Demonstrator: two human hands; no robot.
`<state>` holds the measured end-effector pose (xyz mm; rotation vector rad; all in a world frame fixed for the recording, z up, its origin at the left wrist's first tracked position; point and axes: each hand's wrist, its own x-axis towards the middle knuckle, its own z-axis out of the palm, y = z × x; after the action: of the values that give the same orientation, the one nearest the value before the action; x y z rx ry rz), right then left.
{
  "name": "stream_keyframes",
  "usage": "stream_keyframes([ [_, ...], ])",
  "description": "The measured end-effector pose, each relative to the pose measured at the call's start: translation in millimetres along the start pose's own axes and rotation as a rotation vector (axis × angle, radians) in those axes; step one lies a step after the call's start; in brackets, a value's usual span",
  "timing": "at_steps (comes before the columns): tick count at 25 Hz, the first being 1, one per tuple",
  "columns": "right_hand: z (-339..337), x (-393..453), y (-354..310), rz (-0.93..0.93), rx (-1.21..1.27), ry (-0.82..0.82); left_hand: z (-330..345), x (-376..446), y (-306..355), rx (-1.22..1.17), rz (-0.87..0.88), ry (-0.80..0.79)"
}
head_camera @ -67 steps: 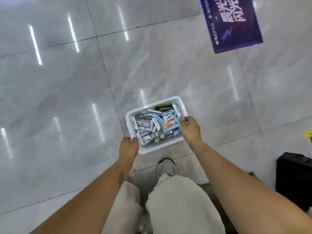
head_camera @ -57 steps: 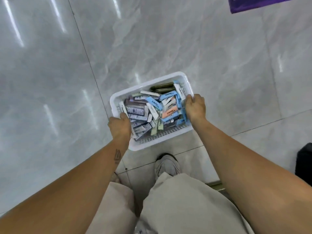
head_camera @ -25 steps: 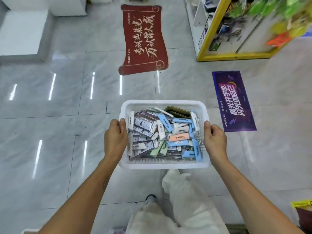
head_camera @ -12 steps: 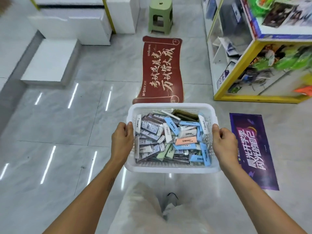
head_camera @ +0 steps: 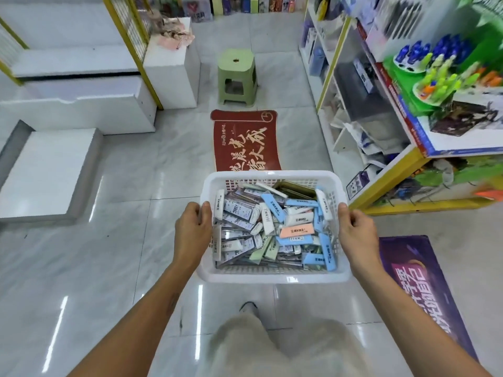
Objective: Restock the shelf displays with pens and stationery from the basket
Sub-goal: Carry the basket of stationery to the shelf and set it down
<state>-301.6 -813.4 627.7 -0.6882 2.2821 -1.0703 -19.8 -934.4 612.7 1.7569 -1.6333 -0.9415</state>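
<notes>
the white basket (head_camera: 275, 278) is carried level above the floor, in front of the person's legs, its long axis running away from the person toward the green stool (head_camera: 237, 77). the left hand (head_camera: 192, 232) grips the left rim, fingers curled over the edge; the right hand (head_camera: 353, 232) grips the right rim the same way. inside lies a jumbled heap of stationery packs (head_camera: 272, 229), blue, white, pale green and one orange, pointing every way. a red floor mat (head_camera: 246, 140) lies just beyond the basket, a purple floor mat (head_camera: 413, 289) to the right. the shelf display (head_camera: 408, 110) stands to the right, yellow-framed, holding markers and boxes. white platforms (head_camera: 49, 164) sit to the left.
</notes>
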Motion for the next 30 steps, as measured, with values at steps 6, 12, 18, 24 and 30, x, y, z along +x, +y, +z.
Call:
stream_keyframes([
  [6, 41, 161, -85, 0.038, 0.024, 0.094, 48, 190, 73, -0.074, 0.000, -0.025],
  [12, 86, 346, -164, 0.046, 0.009, 0.103, 111, 380, 152, -0.070, 0.031, -0.042],
  [18, 127, 498, -258, 0.041, -0.005, 0.136, 142, 552, 224, -0.044, 0.066, -0.057],
  [24, 204, 638, -334, 0.118, 0.006, 0.242, 179, 749, 269, -0.018, 0.150, -0.131],
  [30, 253, 756, -399, 0.210, 0.077, 0.322, 225, 922, 333, 0.014, 0.228, -0.250],
])
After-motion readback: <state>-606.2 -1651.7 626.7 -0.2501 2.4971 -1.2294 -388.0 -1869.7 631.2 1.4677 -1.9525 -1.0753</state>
